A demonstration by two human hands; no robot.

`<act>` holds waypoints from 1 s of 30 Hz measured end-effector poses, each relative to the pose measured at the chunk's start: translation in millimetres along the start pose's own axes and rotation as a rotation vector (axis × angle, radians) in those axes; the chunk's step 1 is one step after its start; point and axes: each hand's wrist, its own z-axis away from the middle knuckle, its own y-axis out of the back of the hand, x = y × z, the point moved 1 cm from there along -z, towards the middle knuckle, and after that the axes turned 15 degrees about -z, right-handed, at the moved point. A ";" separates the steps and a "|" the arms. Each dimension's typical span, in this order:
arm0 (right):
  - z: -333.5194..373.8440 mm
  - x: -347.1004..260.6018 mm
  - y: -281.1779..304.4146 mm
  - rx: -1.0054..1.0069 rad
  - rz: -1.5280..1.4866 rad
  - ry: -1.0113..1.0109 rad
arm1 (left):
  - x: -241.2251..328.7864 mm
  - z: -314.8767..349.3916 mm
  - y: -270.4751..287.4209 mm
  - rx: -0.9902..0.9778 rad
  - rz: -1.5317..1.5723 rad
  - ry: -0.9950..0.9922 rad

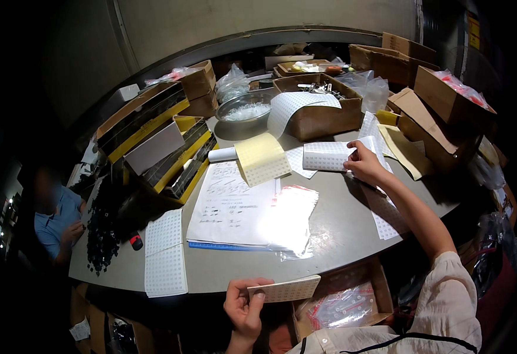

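At the table's near edge, my left hand [243,308] grips a folded stack of label sheets [291,290], thumb on top, held above an open carton. Farther off to the right, my right hand [364,161] pinches the end of another stack of label sheets [324,156] lying on the table. Beneath that forearm, a long printed sheet [388,216] hangs toward the edge. Between my hands lie shiny clear plastic bags [294,218], a page of handwritten notes [226,206] and a curled yellow label sheet [264,158].
The carton [382,283] below the edge holds plastic bags. Stacked black-and-yellow boxes [170,147], small black parts [102,230] and label sheets [165,253] occupy the left. A metal bowl [220,113] and a brown box [323,121] stand behind. Another person [58,215] sits far left.
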 end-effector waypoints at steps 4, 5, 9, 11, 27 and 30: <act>-4.8 -11.9 -1.0 -0.026 -0.422 0.165 | 1.0 0.4 2.2 -0.014 -0.019 -0.034; -2.8 -17.4 -0.6 -0.023 -0.491 0.232 | -2.7 -0.4 3.2 -0.023 -0.030 -0.073; 39.3 -77.1 4.6 -0.025 -0.655 0.334 | -7.9 -2.1 -1.3 -0.027 -0.037 -0.137; 67.3 -103.3 3.7 -0.030 -0.696 0.286 | -6.4 -4.4 -4.8 -0.019 -0.103 -0.190; 232.8 -129.6 -13.9 -0.298 -0.950 -0.069 | 60.3 3.4 -40.9 -0.223 -0.301 -0.416; 247.1 -122.7 -12.7 -0.331 -0.864 -0.050 | 61.0 9.1 -39.3 -0.192 -0.330 -0.473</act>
